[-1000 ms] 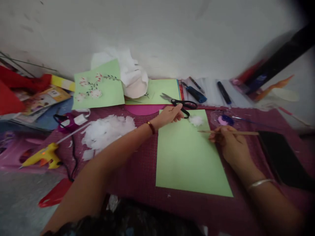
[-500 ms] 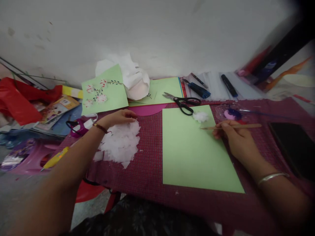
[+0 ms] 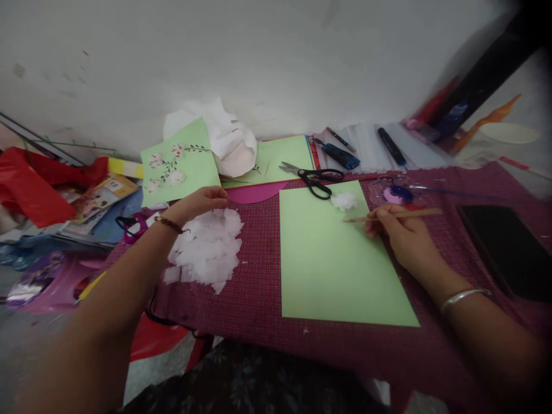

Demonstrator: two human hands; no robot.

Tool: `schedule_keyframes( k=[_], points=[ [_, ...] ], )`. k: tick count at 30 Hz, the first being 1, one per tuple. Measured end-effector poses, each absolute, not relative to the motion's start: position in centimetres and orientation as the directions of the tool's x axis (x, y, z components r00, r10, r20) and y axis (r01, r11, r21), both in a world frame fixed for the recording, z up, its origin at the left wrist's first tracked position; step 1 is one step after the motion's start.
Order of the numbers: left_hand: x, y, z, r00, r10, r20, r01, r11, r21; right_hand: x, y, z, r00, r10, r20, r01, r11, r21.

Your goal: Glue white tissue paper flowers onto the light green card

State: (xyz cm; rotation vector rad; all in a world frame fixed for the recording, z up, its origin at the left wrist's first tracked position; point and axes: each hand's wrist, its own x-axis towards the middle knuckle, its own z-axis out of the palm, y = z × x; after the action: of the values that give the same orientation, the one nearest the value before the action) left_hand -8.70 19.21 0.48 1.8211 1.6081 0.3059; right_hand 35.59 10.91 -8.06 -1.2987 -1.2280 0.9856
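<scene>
My right hand is closed around a pale wooden stick, its thin pointed end reaching left over a light green sheet. Just above that tip, a small cluster of white paper petals sits near the sheet's top edge. My left hand hovers at the upper side of a heap of small white paper pieces. Its fingers are pressed together; whatever may be between them is too small to make out. Black-handled scissors lie with one handle loop by the sheet's top edge.
A green card with a flower branch leans at the back left beside crumpled white paper. A blue cutter and a black marker lie at the back. A dark flat object lies at right, and a glue gun at left.
My left hand has drawn its fingers together and lifted slightly at the paper heap. The right hand keeps its hold on the stick near the petals. The whole view has shifted a little.
</scene>
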Motion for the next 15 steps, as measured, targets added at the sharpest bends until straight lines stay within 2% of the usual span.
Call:
schedule_keyframes(
  k=[4,9,12,15],
  points=[
    [-9.0,20.0,-0.3,0.261,0.884,-0.387,0.874,-0.046,0.485,35.5,10.9,-7.8,0.115,0.989,0.096,0.13,0.081,-0.988],
    [-9.2,20.7,-0.6,0.265,0.852,-0.452,0.908,-0.063,0.414,35.3,10.8,-7.4,0.117,0.99,0.083,0.144,0.066,-0.987],
    [-8.9,20.5,0.0,0.205,0.884,-0.421,0.93,-0.042,0.366,35.3,10.8,-7.6,0.107,0.99,0.092,0.137,0.077,-0.988],
    [-8.6,20.2,0.5,0.132,0.947,-0.291,0.926,-0.013,0.378,35.4,11.0,-7.9,0.109,0.989,0.101,0.136,0.086,-0.987]
  ],
)
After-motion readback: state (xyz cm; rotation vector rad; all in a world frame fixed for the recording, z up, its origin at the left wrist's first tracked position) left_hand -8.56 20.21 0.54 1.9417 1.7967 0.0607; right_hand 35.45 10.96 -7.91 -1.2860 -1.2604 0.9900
